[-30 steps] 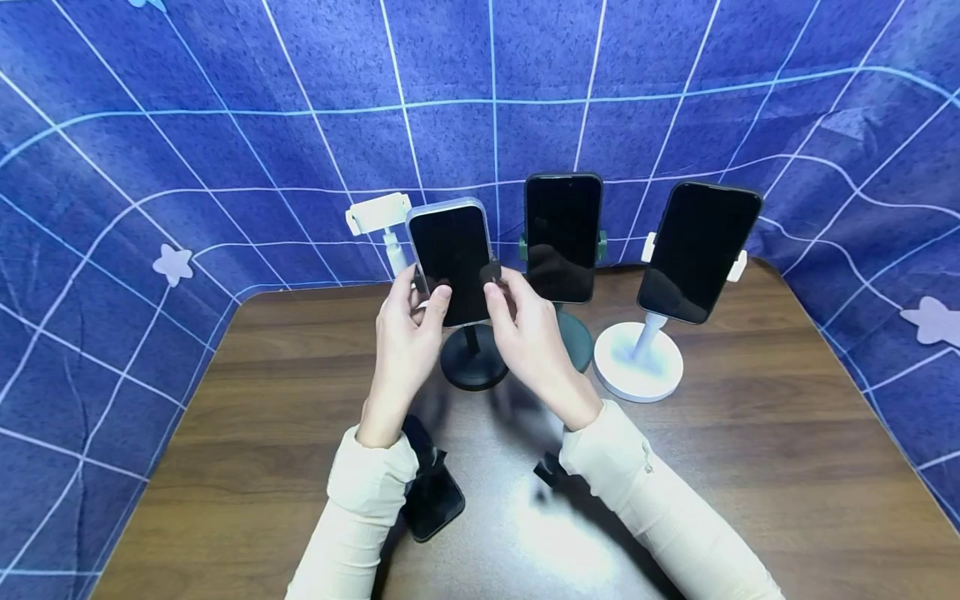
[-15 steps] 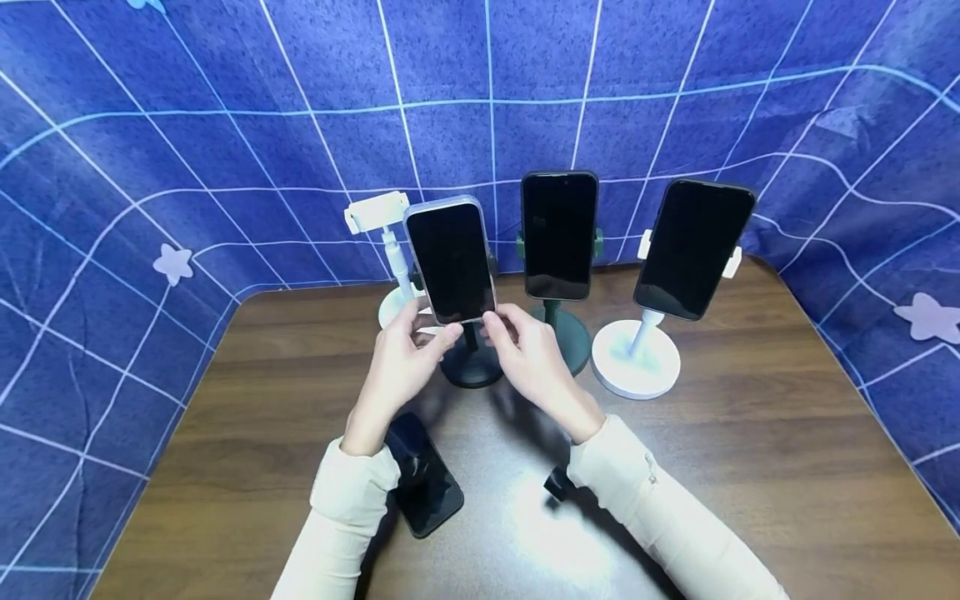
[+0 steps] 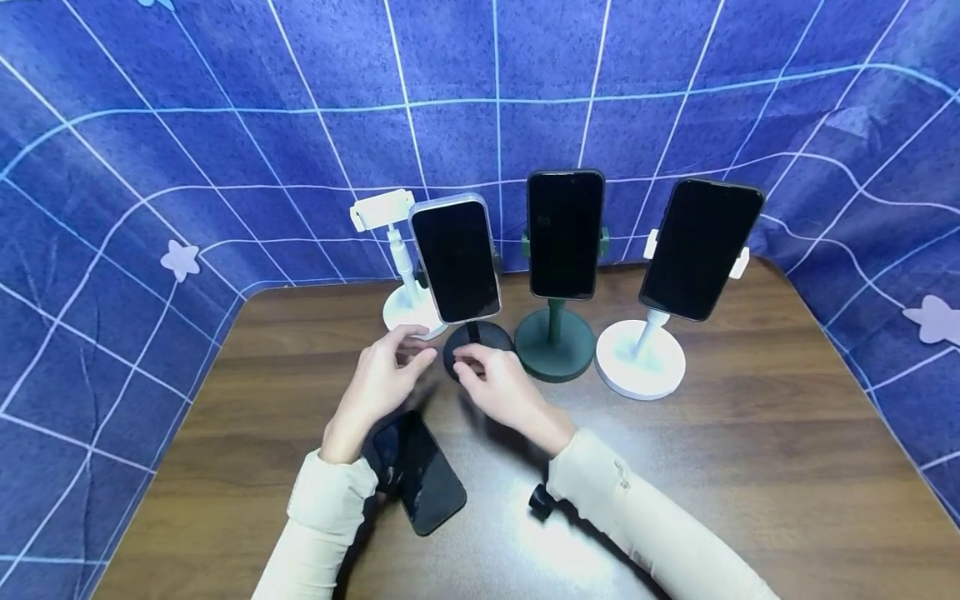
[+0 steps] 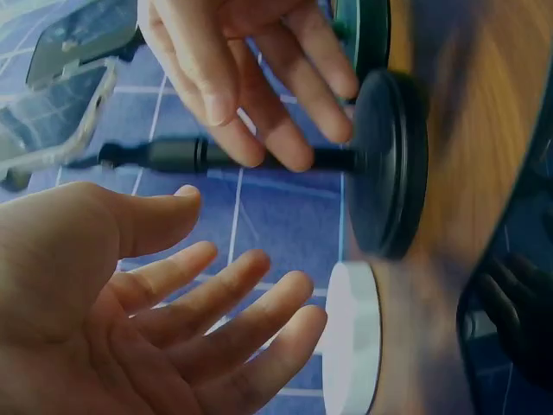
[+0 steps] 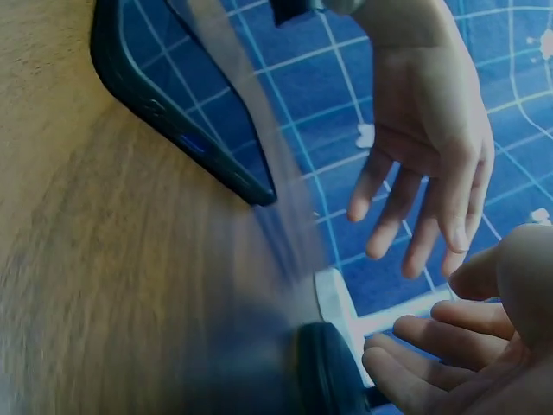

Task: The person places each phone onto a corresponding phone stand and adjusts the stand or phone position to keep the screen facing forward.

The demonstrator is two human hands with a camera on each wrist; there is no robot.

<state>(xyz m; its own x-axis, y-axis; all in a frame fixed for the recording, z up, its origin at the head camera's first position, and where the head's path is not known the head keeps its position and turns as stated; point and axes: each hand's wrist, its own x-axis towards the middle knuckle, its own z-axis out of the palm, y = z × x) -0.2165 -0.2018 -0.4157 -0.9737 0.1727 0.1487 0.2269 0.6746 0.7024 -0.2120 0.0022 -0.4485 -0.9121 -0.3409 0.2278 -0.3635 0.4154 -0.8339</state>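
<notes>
A phone in a pale purple case [image 3: 456,260] sits tilted in the clamp of a black phone stand [image 3: 495,335]. Just below it, my left hand [image 3: 384,377] hovers with relaxed, slightly bent fingers that hold nothing. My right hand [image 3: 501,387] is in front of the black stand's base, its fingers loosely bent and nothing in them. Both palms face each other in the left wrist view, apart from the black stand [image 4: 389,164]. Near my left wrist, a dark phone [image 3: 431,475] lies flat on the table, partly hidden by the wrist.
A white stand with a bare clamp [image 3: 381,210] is at the back left. To the right are a green stand [image 3: 555,346] holding a black phone [image 3: 565,235] and a white stand [image 3: 640,360] holding another black phone [image 3: 701,248]. A blue gridded cloth [image 3: 450,75] hangs behind the table.
Both hands have let go of the purple-cased phone and moved down toward me, first from its sides to its lower edge, then off it. The phone stays in the black stand.
</notes>
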